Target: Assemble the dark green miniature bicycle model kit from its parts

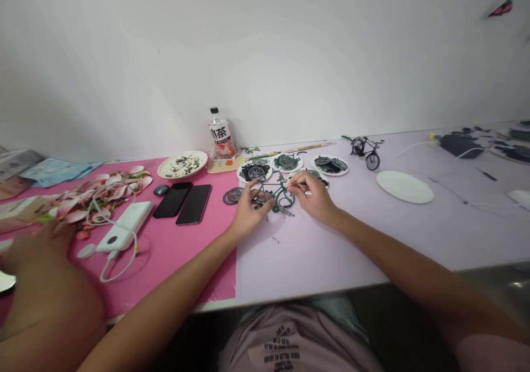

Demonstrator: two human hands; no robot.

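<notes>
My left hand (253,207) is closed on the rear part of a small dark green model bicycle (272,187), holding it upright over the table. At the front end of the bicycle, my right hand (311,194) pinches with thumb and forefinger; what lies between those fingertips is too small to make out. Loose dark wheels (232,195) lie just left of my left hand. Behind the hands stand white plates of parts: one with black wheels (254,171), one with green pieces (286,163) and one with dark pieces (330,165). Another plate is partly hidden by my right hand.
A black model bicycle (365,150) stands at the back right, near a bare white plate (404,186). On the left are two phones (194,204), a white power bank (125,226), pink petals (105,195) and a drink bottle (221,136). Another person's arm (52,289) reaches in.
</notes>
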